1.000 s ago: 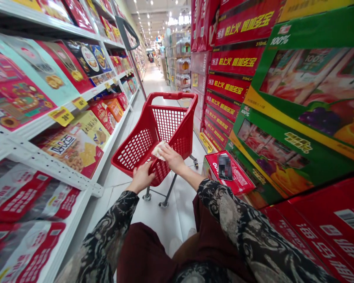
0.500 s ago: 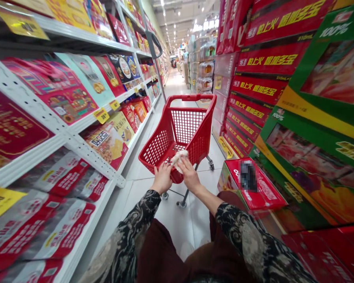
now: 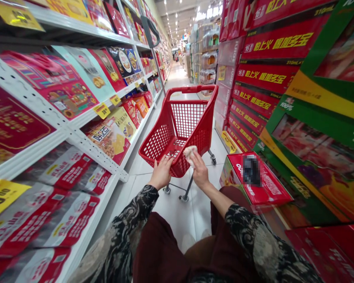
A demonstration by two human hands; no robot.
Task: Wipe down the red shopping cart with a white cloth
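Note:
A small red plastic shopping cart [image 3: 203,135] stands in front of me on the floor, its mesh basket tilted toward me. My left hand [image 3: 161,173] is closed over the basket's near rim, fingers bent over the edge. In my right hand [image 3: 200,169] is a crumpled whitish cloth [image 3: 190,154], pinched between the fingers. It lies against the outer right side of the basket, close to the near corner. Part of the cloth is covered by my fingers.
Shelves of boxed snacks [image 3: 109,137] line the left side. Stacked red drink cartons [image 3: 259,98] and green cartons [image 3: 306,137] rise on the right. A red box [image 3: 270,184] with a blurred dark object on top sits near my right knee. Pale tiled floor [image 3: 138,184] runs down the aisle.
My right hand has moved right with the cloth, from the near corner to the basket's outer right side. My left hand stays at the near rim, and the hands are farther apart.

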